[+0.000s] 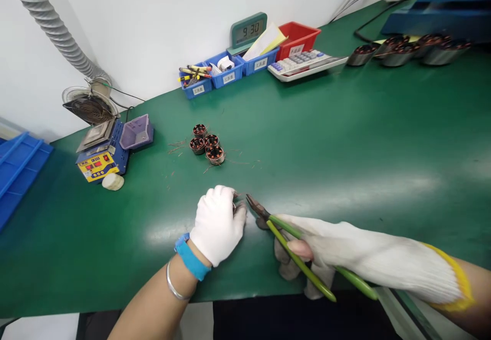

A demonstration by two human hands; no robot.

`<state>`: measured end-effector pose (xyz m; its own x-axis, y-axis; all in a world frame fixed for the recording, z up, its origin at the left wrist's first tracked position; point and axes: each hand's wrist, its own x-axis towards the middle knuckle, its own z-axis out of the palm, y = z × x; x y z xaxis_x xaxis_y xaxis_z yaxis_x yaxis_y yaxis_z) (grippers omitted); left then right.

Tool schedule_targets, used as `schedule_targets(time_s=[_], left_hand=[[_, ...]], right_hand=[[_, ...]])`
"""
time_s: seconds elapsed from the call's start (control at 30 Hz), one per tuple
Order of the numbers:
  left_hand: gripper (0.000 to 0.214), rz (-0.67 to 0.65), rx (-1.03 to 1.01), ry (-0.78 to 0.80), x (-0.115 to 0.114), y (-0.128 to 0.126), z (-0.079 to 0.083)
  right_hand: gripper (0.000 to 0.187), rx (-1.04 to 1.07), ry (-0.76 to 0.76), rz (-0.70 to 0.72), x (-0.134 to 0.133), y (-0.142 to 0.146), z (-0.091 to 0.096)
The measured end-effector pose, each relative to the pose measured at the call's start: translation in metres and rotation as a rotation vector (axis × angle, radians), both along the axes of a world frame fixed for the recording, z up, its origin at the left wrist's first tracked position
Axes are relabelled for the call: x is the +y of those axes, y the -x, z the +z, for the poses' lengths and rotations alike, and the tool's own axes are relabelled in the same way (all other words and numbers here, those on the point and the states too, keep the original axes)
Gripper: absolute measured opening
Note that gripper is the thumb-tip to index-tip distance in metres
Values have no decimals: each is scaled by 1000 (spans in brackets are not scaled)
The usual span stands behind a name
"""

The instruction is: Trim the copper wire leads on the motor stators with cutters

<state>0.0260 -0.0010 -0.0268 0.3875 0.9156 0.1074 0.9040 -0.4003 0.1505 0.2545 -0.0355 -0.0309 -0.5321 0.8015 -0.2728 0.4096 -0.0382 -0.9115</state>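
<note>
White-gloved right grip (316, 245) is wrapped around green-handled metal pliers (282, 240), tips just beside the white-gloved left grip (218, 225). That one's curled around some small, mostly hidden piece (234, 207).

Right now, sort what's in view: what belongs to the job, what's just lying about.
In the job:
- pliers in the right hand
- mostly hidden piece in the left hand
- four copper-wound rings, probably

Apparently lying about:
- calculator
- clock
- red bin
- purple tray
</note>
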Motion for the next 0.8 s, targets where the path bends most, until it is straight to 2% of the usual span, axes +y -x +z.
schedule_targets(time_s=[0.1, 0.2, 0.33, 0.43, 0.53, 0.63, 0.8], left_hand=[[12, 5, 4, 11, -1, 0, 0], [12, 4, 6, 31, -1, -1, 1], [10, -1, 10, 40, 0, -1, 2], [9, -12, 5, 30, 0, 0, 2], [9, -25, -9, 35, 0, 1, 2], [9, -20, -2, 37, 1, 1, 2], [8, 2, 3, 40, 0, 0, 2]], right_hand=[[33, 219, 353, 71, 3, 0, -3], [38, 218, 385, 26, 8, 2, 4], [52, 11, 522, -85, 14, 12, 18], [58, -17, 531, -103, 14, 16, 23], [51, 1, 514, -92, 13, 16, 19], [42, 110, 522, -96, 13, 16, 15], [43, 147, 536, -97, 13, 17, 17]])
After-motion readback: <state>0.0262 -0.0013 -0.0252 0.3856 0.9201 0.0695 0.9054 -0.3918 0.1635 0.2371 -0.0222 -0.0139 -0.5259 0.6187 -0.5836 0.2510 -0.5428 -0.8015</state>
